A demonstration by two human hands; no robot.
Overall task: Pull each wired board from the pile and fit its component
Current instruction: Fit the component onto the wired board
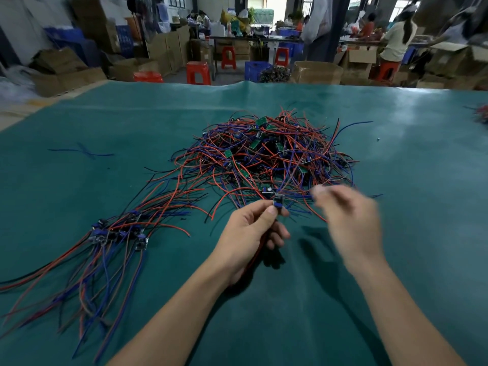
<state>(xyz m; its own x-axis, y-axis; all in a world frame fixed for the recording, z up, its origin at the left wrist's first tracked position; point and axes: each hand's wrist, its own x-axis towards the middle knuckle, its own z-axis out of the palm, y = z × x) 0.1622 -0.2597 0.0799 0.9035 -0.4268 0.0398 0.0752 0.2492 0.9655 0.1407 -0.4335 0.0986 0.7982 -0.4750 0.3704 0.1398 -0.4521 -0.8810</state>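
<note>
left hand (250, 228) pinches board (278, 201) | right hand (348, 217) blurred | pile (269, 151)

A small wired board (278, 201) with a blue part on it is pinched at the fingertips of the left hand (250, 233), its red wires trailing down under the palm. Just beyond that grip lies the pile (266, 157), a loose tangle of red, blue and black wires with small green boards scattered through it.
</note>
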